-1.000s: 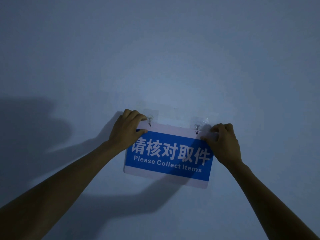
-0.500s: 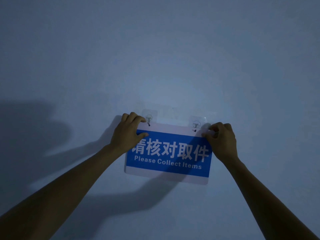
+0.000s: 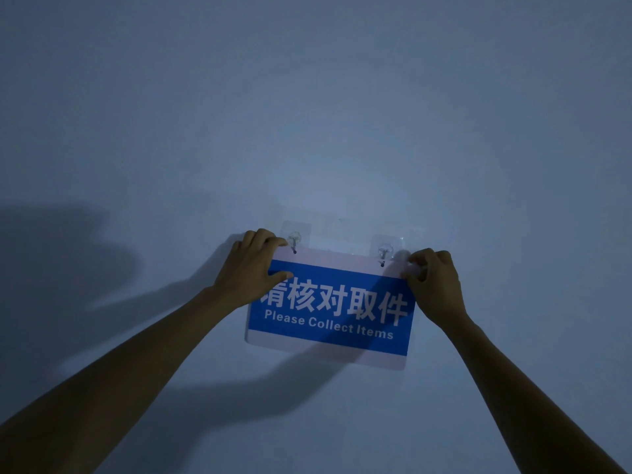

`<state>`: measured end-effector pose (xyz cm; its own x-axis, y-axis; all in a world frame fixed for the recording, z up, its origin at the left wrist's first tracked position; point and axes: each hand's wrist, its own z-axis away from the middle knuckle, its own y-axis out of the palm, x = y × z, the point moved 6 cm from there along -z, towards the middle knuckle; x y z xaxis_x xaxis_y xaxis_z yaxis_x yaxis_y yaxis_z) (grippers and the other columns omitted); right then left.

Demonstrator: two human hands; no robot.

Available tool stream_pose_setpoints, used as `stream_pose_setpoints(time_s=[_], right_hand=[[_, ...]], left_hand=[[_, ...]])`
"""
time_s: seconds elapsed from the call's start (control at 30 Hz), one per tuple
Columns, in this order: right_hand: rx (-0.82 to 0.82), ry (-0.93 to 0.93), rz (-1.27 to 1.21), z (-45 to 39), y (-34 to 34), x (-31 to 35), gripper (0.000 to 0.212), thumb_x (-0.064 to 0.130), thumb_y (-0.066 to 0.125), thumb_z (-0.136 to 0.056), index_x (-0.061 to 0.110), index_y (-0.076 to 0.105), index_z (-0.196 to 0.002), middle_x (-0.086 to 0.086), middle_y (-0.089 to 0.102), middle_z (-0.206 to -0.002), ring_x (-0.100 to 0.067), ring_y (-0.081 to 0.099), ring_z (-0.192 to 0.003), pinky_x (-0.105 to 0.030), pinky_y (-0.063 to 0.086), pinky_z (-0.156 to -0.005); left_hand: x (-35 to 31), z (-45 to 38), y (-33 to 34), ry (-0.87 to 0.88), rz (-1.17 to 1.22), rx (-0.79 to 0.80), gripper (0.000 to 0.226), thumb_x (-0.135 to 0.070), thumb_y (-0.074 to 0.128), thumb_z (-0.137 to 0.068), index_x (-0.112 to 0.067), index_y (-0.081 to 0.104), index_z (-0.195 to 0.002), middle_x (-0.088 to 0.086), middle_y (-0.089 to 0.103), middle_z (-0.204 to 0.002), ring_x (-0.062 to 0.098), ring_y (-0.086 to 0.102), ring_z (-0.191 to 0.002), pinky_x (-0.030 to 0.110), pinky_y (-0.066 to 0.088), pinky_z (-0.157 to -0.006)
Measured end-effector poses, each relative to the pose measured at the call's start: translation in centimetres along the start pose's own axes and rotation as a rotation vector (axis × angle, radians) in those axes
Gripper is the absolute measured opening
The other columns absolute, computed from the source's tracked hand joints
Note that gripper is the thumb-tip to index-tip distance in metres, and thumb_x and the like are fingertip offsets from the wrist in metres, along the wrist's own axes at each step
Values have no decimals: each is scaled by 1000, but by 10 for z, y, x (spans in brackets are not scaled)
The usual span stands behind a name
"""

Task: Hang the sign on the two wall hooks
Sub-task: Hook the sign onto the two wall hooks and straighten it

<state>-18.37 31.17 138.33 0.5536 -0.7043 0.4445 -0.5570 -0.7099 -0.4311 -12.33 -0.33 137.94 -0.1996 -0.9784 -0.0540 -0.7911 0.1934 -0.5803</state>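
Note:
A blue and white sign reading "Please Collect Items" lies flat against the wall, tilted slightly down to the right. My left hand grips its upper left corner, and my right hand grips its upper right corner. Two clear adhesive hooks are stuck to the wall: the left hook and the right hook. Each hook's tip lines up with a small dark hole in the sign's white top strip. Whether the hooks pass through the holes is hard to tell in the dim light.
The plain pale wall fills the view in dim light. Dark shadows of my arms fall on the wall to the left and below the sign.
The sign has shifted slightly so that its top holes now sit right at the hook tips. Both hands keep hold of the top corners.

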Motion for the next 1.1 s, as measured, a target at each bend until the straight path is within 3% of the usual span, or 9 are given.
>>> stream_pose_setpoints(time_s=[0.23,0.4,0.6,0.73,1.1], right_hand=[[12,8,5,2,-1,-1,22,25,51,-95,10,54,-111,-8,48,-117,-14,52,-89,-8,34,-55],[-15,24,1,5,0,3,23,24,48,-96,10,55,-112,-10,48,-120,-18,55,-94,-9,37,-56],[-32,-13,84,15,-7,18,25,21,55,-91,12,57,-115,-10,50,-123,-24,51,-113,-32,54,-79],[-14,-40,86,27,-12,26,30,23,59,-88,12,58,-116,-10,54,-125,-26,55,-111,-36,54,-84],[174,-60,41,53,-11,28,62,29,61,-87,19,37,-143,-6,29,-157,-25,31,-143,-45,41,-106]], left_hand=[[2,0,-1,-25,15,30,68,-48,66,-77,-16,43,-132,6,46,-134,25,43,-123,40,40,-99],[0,2,2,-57,24,89,78,-48,65,-78,-16,32,-141,8,29,-150,28,30,-137,45,34,-108],[-13,5,-3,-77,35,124,81,-47,63,-81,-14,26,-144,9,20,-156,30,24,-142,47,29,-113],[-24,10,-8,-68,45,153,82,-49,60,-83,-15,20,-147,7,15,-159,29,19,-145,46,25,-115],[-31,38,-9,-179,61,228,73,-47,41,-93,-15,9,-150,4,4,-162,24,6,-150,44,15,-120]])
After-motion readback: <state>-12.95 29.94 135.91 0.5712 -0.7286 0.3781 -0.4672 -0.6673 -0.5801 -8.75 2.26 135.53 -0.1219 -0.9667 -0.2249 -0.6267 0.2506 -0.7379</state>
